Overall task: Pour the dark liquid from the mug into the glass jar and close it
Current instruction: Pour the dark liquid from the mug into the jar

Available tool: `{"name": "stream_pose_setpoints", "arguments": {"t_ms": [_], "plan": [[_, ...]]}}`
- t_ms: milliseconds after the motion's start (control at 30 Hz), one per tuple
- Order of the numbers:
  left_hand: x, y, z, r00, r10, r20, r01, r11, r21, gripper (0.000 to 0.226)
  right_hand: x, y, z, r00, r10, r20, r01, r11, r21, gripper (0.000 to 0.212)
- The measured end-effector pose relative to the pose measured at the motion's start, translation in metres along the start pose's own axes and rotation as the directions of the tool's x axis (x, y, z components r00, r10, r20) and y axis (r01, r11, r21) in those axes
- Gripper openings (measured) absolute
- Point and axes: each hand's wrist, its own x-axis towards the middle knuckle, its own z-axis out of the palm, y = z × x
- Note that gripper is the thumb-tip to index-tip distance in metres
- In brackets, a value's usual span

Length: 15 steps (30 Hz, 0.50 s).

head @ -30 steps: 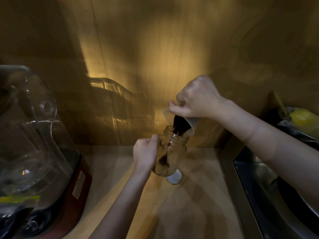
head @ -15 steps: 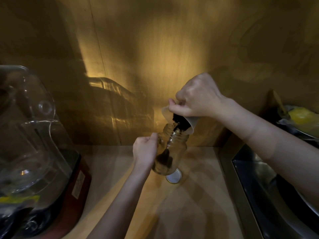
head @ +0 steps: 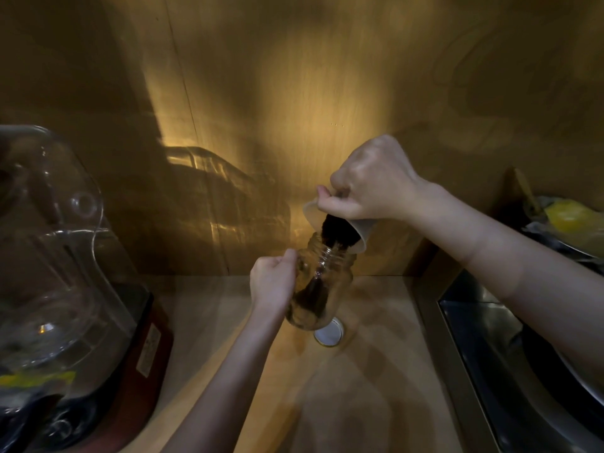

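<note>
My right hand (head: 369, 181) grips a pale mug (head: 361, 232) and holds it tipped steeply, its rim over the mouth of a clear glass jar (head: 322, 282). Dark liquid (head: 333, 232) runs from the mug into the jar and pools dark at the jar's bottom. The jar is tilted and held at its left side by my left hand (head: 273, 282), just above the wooden counter (head: 359, 387). The jar's round lid (head: 328, 335) lies flat on the counter right behind the jar's base.
A blender with a clear plastic cover (head: 49, 256) and red base (head: 143, 354) fills the left side. A steel sink (head: 510, 354) sits at the right, with a dish holding something yellow (head: 568, 217) behind it. A wooden wall stands close behind the jar.
The mug has tipped a little further and the dark liquid at the bottom of the jar has grown. Both hands stay in nearly the same place.
</note>
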Motion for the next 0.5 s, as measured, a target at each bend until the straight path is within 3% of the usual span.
{"name": "stream_pose_setpoints", "arguments": {"t_ms": [500], "plan": [[-0.0011, 0.0022, 0.0001, 0.999, -0.024, 0.025, 0.025, 0.999, -0.025, 0.036, 0.0008, -0.0025, -0.002, 1.0, -0.011, 0.008, 0.011, 1.0, 0.013, 0.05]]}}
